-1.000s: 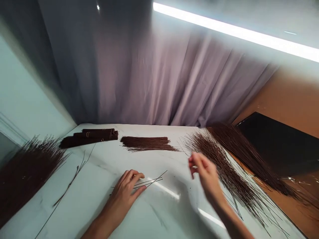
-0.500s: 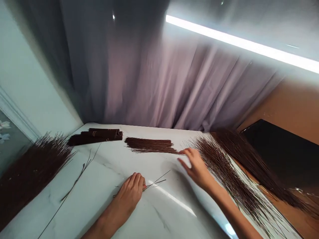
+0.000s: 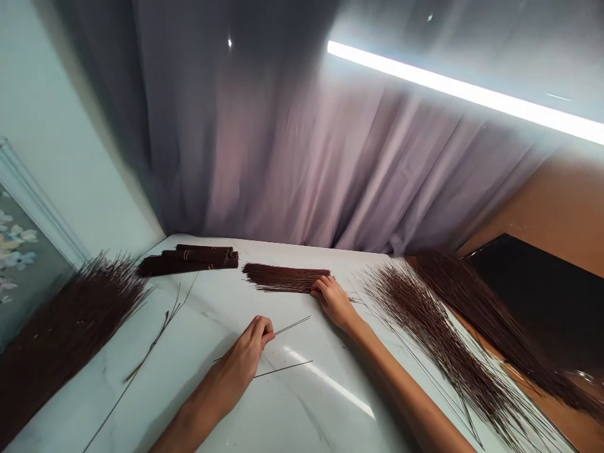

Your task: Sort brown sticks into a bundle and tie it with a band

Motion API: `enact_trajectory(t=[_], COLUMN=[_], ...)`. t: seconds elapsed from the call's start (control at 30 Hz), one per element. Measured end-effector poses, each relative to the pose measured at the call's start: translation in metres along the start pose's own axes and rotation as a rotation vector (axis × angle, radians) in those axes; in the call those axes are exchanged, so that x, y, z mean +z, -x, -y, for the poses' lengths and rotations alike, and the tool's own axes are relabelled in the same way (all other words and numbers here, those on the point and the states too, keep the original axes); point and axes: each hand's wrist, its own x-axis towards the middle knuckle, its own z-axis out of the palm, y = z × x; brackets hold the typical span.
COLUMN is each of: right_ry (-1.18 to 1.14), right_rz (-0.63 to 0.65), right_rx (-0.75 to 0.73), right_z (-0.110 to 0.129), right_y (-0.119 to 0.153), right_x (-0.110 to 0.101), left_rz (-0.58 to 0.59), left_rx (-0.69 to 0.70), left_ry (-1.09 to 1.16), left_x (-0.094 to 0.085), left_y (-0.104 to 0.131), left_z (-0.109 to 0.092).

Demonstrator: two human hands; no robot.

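Observation:
My left hand point(image 3: 250, 346) is closed on a few thin dark sticks point(image 3: 293, 324), whose ends poke out to the right of the fingers. Just below it, one loose stick point(image 3: 285, 368) lies on the white marbled table point(image 3: 292, 415). My right hand point(image 3: 331, 299) reaches to the near right end of a flat pile of short brown sticks point(image 3: 283, 277). Its fingers are pinched together at the pile's edge; whatever is between them is hidden.
Tied dark bundles point(image 3: 198, 257) lie at the back left. A large heap of sticks point(image 3: 70, 327) covers the left side, beside a few loose twigs point(image 3: 160, 333). Long sticks point(image 3: 438, 321) spread along the right, near another dark bundle point(image 3: 491, 321). A grey curtain point(image 3: 283, 138) hangs behind.
My right hand has moved left onto the stick pile, and its spread fingers have closed. My left hand has lifted slightly with its sticks; one stick now lies apart below it.

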Motion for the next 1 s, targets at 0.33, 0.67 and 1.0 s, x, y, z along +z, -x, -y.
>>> enact_trajectory(t=[0.33, 0.67, 1.0], right_ry=[-0.052, -0.321, -0.255], right_rz=[-0.099, -0.144, -0.072], right_rx=[0.014, 0.183, 0.186], right_z=[0.009, 0.107, 0.127], right_y=[0.003, 0.080, 0.096], right_x=[-0.013, -0.043, -0.035], left_rz=[0.133, 0.031, -0.019], left_rx=[-0.085, -0.092, -0.239], left_ry=[0.140, 0.332, 0.632], left_x=[-0.001, 0.011, 0.021], left_y=[-0.005, -0.008, -0.015], left_z=[0.001, 0.001, -0.009])
